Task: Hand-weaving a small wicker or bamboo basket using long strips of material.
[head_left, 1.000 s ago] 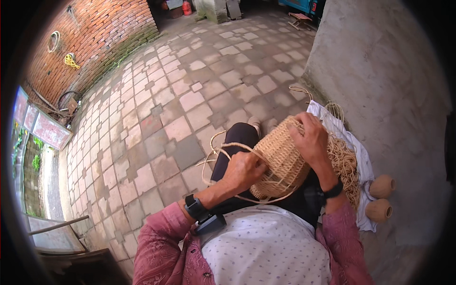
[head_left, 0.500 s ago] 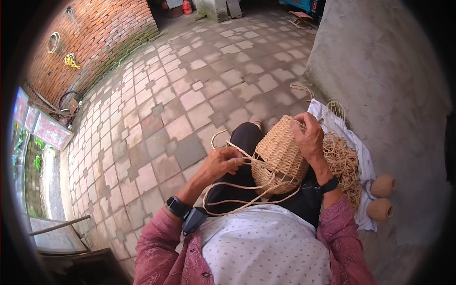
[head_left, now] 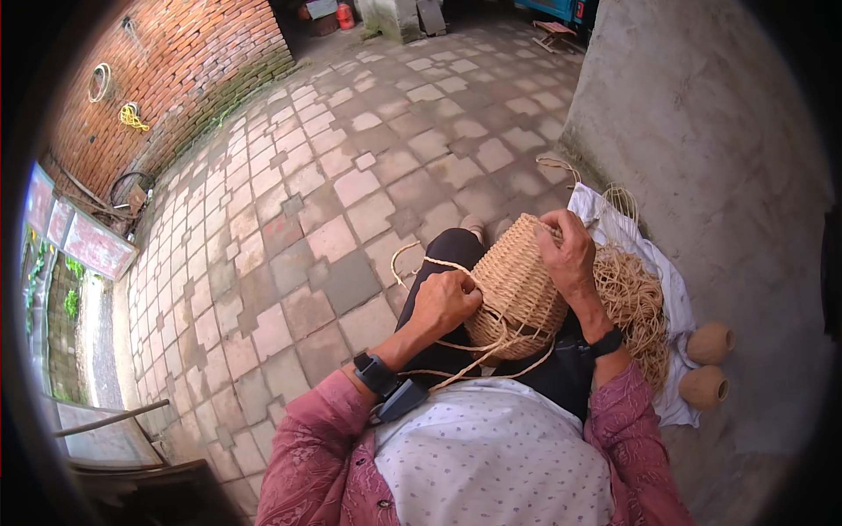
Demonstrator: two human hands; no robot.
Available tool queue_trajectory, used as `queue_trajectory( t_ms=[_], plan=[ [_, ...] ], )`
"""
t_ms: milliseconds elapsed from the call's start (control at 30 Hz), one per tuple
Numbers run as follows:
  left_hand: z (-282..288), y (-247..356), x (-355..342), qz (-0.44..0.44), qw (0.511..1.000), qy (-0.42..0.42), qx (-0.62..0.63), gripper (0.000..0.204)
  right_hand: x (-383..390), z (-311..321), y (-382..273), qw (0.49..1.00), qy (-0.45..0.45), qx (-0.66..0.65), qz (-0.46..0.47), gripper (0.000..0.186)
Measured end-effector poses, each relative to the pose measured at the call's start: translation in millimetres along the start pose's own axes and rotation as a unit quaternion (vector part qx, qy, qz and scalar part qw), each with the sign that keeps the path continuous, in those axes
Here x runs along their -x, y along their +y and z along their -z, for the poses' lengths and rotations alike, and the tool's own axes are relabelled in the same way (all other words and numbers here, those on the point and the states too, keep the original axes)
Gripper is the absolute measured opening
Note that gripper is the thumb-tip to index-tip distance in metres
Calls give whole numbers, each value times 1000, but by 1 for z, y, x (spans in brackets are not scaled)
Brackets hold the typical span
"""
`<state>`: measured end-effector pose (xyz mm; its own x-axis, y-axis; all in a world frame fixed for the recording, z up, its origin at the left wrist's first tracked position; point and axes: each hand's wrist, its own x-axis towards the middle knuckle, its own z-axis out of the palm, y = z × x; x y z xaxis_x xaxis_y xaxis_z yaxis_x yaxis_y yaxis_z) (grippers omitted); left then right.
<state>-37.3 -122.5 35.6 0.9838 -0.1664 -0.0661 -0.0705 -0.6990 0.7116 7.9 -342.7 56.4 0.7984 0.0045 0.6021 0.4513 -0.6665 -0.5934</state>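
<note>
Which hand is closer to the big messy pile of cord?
The right hand: it's on the woven basket, just left of the cord pile. The left hand is farther away, at the basket's left side.

The basket [head_left: 517, 289] was straw-tan, the near shirt [head_left: 491, 443] white with small grey specks, the sleeves [head_left: 316, 430] pink, the far-left brick wall [head_left: 193, 44] orange-red.

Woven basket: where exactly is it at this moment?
In the head view, the woven basket is right of centre over the person's lap, between the left hand and the right hand, just left of the heaped cord.
</note>
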Motion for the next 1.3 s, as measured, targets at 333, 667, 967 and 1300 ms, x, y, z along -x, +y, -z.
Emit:
queue_trajectory(
  t_ms=[333, 667, 967, 1300],
  plan=[
    [-6, -10, -1, -21, 1000, -12, -10, 26, 0, 2, 0, 999, 8, -31, -4, 11],
    [19, -30, -13, 104, 944, -181, 253, 14, 1, -5, 25, 983, -20, -165, -84, 12],
    [138, -228, -25, 28, 936, 269, -224, 13, 2, 0, 22, 988, -9, -118, -96, 12],
    [280, -304, 16, 210, 921, 329, -3, 16, 4, 3, 23, 995, 11, -73, -71, 15]
  ],
)
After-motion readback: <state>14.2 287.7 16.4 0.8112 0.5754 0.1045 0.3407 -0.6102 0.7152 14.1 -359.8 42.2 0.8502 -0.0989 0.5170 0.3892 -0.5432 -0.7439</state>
